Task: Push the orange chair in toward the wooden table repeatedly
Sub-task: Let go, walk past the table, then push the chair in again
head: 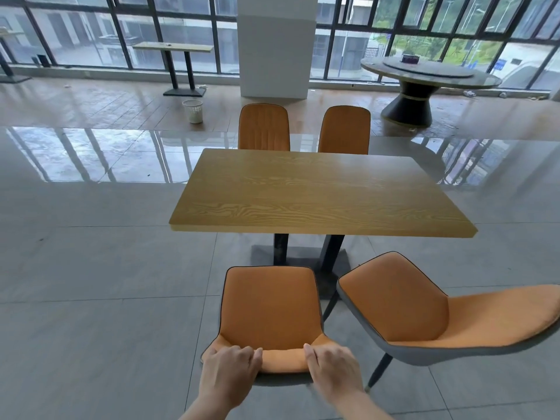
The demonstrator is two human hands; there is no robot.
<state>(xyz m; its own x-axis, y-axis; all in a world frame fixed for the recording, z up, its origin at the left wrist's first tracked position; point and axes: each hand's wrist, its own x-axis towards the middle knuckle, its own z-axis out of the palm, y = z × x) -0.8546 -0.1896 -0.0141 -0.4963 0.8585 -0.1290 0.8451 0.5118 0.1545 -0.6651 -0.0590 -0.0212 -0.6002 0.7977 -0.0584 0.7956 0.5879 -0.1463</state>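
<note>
An orange chair (pixel 269 307) with dark piping stands just below me, its seat facing the wooden table (pixel 315 192) and short of the table's near edge. My left hand (pixel 230 371) grips the left part of the chair's backrest top, fingers curled over the rim. My right hand (pixel 331 369) grips the right part of the same rim. The table rests on two dark legs with a flat base (pixel 303 256).
A second orange chair (pixel 430 310) stands turned askew close on the right. Two more orange chairs (pixel 263 127) (pixel 344 130) are at the table's far side. Farther back are a white bin (pixel 192 110), a white pillar (pixel 274 47) and a round table (pixel 424 77).
</note>
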